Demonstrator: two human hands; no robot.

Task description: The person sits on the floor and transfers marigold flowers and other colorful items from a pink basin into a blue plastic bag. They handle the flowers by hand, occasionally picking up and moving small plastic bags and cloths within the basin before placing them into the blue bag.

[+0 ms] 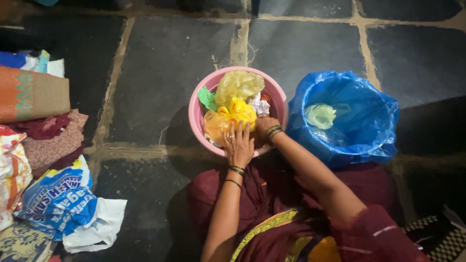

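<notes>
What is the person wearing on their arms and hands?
Both forearms are bare. The left hand has a ring on one finger and thin dark bangles at the wrist, with another a little higher up. The right hand has a stack of dark bangles at its wrist. Maroon cloth covers the right upper arm.

Home setting, floor-level work spot. Dark stone floor, large slabs with pale mortar joints (rough, uneven lines). Person sits directly on floor, maroon garment with gold border spread around. Household goods about: pink plastic basin heaped with crumpled plastic bags, bin lined with blue plastic bag. At left, pile of folded cloth and printed carrier bags. Dim light, domestic clutter.
</notes>
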